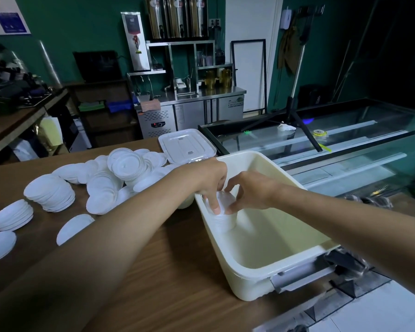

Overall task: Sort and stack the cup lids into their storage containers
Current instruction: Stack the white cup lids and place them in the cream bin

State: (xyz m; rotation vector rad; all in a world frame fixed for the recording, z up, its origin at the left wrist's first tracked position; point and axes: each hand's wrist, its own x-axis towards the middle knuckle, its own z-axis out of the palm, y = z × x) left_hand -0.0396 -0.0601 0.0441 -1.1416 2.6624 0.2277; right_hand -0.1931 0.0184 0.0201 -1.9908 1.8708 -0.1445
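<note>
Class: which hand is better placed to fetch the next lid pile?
Probably the left hand: both grip the stack in the bin, but the loose lid piles lie on its side.

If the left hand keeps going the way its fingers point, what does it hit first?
The left hand grips the stack of white plastic cup lids; its fingers point down, so next is probably the floor of the cream plastic bin, though depth is unclear.

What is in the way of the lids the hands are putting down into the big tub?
Nothing visible. The left hand and right hand hold the stack of lids inside the tub, by its left wall. The tub floor around it looks bare, and the tub's cover lies apart on the table behind.
</note>
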